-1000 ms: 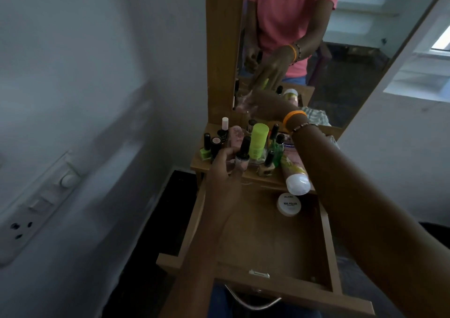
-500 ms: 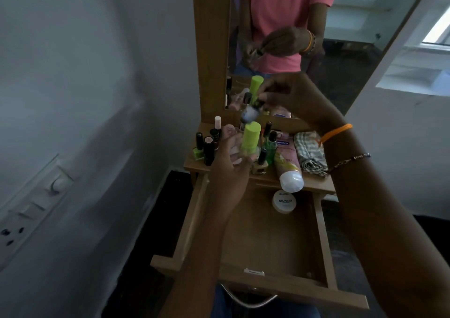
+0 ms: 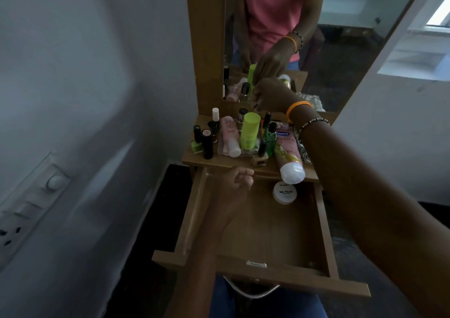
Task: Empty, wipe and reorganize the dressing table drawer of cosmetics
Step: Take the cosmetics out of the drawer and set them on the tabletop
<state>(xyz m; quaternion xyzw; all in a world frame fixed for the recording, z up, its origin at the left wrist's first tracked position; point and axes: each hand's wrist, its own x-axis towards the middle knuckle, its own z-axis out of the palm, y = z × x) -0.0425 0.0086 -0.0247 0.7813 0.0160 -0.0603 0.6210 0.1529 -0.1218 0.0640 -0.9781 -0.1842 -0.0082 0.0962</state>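
The wooden drawer (image 3: pixel 258 235) stands pulled open below the dressing table top (image 3: pixel 219 163). Only a white nail-polish-remover jar (image 3: pixel 285 192) lies in it, at the back right. On the top stand a lime green bottle (image 3: pixel 249 132), a pink tube (image 3: pixel 230 138), several nail polish bottles (image 3: pixel 197 138) and a black lipstick (image 3: pixel 207 144). A large pink lotion tube (image 3: pixel 288 155) lies with its white cap over the front edge. My left hand (image 3: pixel 237 183) hovers over the drawer's back left, fingers loosely curled, holding nothing. My right hand (image 3: pixel 270 96) reaches to the back by the mirror, fingers curled downward; what they hold is hidden.
The mirror (image 3: pixel 345 40) rises behind the table top and reflects a person's hand and shirt. A checked cloth (image 3: pixel 304 151) lies at the right, mostly under my forearm. The wall with a switch panel (image 3: pixel 36 196) is close on the left. The drawer's metal handle (image 3: pixel 250 291) points toward me.
My left hand has dropped from the lime green bottle to above the drawer. My right hand, which held a small bottle up, has lowered to the back of the table top.
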